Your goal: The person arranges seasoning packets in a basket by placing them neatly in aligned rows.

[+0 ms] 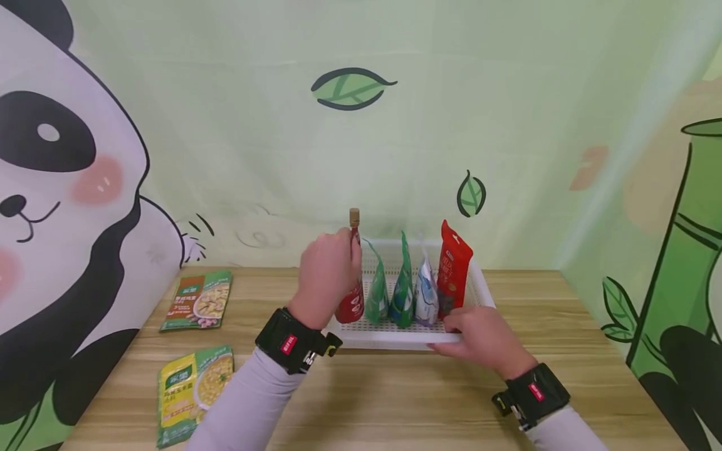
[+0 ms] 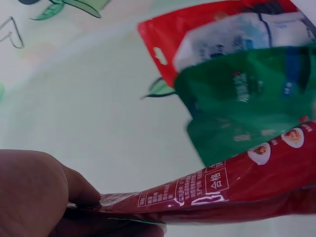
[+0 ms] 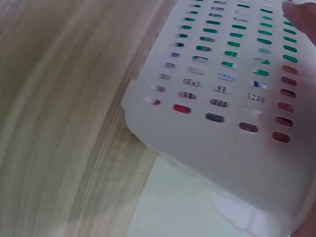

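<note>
A white perforated basket (image 1: 389, 340) stands on the table, with several pouches upright in a row in it. My left hand (image 1: 327, 269) pinches the top edge of a dark red food pouch (image 1: 351, 307), which hangs on edge at the basket's left end. To its right are two green pouches (image 1: 376, 300), a white-and-blue pouch (image 1: 427, 300) and a bright red bag (image 1: 453, 266). My right hand (image 1: 485, 335) grips the basket's front rim near the right corner. In the right wrist view, the slotted wall (image 3: 197, 138) shows pouch colours through its holes.
Two flat packets lie on the table (image 1: 395, 401) to the left: a brown-and-green one (image 1: 197, 300) farther back and a yellow-and-green one (image 1: 194, 394) nearer, partly behind the left sleeve. A panda-print cloth backdrop (image 1: 254, 125) rises behind the table.
</note>
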A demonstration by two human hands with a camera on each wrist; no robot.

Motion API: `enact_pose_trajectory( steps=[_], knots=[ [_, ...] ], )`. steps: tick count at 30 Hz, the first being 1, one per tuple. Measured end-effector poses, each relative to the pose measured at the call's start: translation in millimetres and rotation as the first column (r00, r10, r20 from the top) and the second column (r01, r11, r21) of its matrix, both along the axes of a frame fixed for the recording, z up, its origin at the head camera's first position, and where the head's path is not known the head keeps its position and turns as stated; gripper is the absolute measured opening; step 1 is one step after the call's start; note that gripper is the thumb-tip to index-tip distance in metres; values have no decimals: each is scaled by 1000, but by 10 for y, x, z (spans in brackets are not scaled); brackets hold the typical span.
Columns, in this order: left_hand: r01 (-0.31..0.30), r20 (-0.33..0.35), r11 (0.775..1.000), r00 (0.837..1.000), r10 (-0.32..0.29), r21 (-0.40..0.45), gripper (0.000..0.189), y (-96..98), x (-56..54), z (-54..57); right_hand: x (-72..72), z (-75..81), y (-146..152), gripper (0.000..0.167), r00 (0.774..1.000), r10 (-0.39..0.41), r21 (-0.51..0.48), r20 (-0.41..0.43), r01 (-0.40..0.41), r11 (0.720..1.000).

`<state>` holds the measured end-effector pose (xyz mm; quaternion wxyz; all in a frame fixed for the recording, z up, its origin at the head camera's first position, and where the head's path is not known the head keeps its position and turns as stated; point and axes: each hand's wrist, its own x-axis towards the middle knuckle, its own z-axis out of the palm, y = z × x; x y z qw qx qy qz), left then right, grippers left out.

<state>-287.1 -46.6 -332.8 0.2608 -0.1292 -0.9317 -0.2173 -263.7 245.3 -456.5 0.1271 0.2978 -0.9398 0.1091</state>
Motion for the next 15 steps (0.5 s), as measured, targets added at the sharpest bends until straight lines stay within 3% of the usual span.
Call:
enact_pose_trajectory(
  steps=[5,15],
  knots=[
    [-11,60,1000,998,11,-3,24,19,-188,-72,-32,-36,-12,25,998,20,31,-60,-18,999],
    [-27,191,999,981,21,24,23,97,-482,-248,-15,-32,-14,21,998,15,11,-55,-15,1000]
  ],
)
